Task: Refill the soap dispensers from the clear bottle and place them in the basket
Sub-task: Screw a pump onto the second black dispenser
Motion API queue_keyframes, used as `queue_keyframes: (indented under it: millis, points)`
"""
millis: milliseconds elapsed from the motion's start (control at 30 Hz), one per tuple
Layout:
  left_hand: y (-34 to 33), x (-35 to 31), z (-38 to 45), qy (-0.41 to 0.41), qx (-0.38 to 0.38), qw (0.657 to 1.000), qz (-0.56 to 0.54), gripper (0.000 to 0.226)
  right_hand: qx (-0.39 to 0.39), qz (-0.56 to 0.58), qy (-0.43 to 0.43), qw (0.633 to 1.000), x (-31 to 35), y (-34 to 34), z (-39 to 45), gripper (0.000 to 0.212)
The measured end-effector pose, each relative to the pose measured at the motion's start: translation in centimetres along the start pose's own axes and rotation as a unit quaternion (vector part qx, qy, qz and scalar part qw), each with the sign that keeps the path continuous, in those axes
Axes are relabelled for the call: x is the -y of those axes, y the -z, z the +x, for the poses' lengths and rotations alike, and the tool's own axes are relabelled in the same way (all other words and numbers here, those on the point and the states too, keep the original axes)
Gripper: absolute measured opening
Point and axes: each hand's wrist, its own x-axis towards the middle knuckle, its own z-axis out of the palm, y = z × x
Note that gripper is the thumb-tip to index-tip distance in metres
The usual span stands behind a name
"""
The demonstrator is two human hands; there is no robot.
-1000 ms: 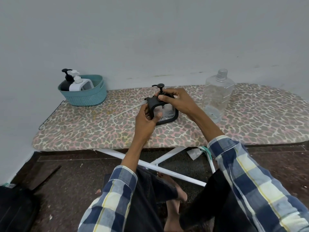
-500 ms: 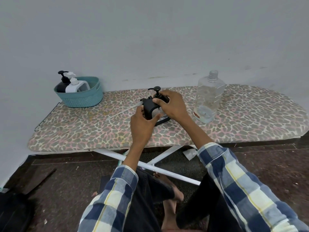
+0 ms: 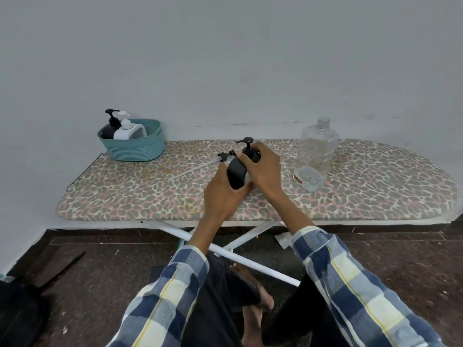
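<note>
Standing upright on the ironing board (image 3: 350, 196), the black dispenser (image 3: 236, 172) is gripped by both closed hands, left hand (image 3: 221, 194) and right hand (image 3: 263, 171), with the basket (image 3: 147, 146) well leftward, nearer the left.

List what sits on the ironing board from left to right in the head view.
Teal basket → loose pump with tube → black dispenser held in both hands → clear bottle.

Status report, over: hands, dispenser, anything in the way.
Left hand and right hand both clamped on black dispenser, pump on. Basket holds two dispensers. Loose pump lies on board between dispenser and basket.
</note>
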Motion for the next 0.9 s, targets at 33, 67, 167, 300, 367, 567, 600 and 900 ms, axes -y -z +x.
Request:
queue_keyframes:
  millis: [33,67,167,300,367,567,600,900]
  points:
    - [0.7,0.3,0.0,0.000,0.045,0.998,-0.037,0.062,0.020,-0.004,0.004,1.000,0.0,0.5,0.4,0.037]
    - [1.5,0.7,0.0,0.008,0.092,0.992,-0.084,0.060,0.046,-0.003,0.012,0.999,0.0,1.0,0.9,0.038]
    - [4.2,1.8,0.9,0.055,0.175,0.955,-0.231,0.062,0.151,0.036,0.052,0.986,0.0,2.5,1.9,0.028]
    - [7.6,3.2,3.2,0.074,0.188,0.938,-0.283,0.078,0.240,0.118,0.090,0.959,1.5,2.9,2.2,0.020]
    - [8.4,3.6,3.5,0.056,0.211,0.940,-0.262,0.092,0.267,0.130,0.106,0.949,2.5,2.3,2.3,0.020]
    - [6.8,2.7,2.4,-0.011,0.067,0.982,-0.178,0.116,0.251,0.152,0.117,0.949,4.9,-0.2,1.4,0.018]
    - [6.6,2.7,2.3,-0.013,0.043,0.986,-0.163,0.116,0.246,0.154,0.107,0.951,5.3,-0.5,1.2,0.020]
    - [8.7,3.6,2.0,-0.016,0.054,0.978,-0.199,0.098,0.232,0.197,0.053,0.951,5.9,-1.8,1.1,0.033]
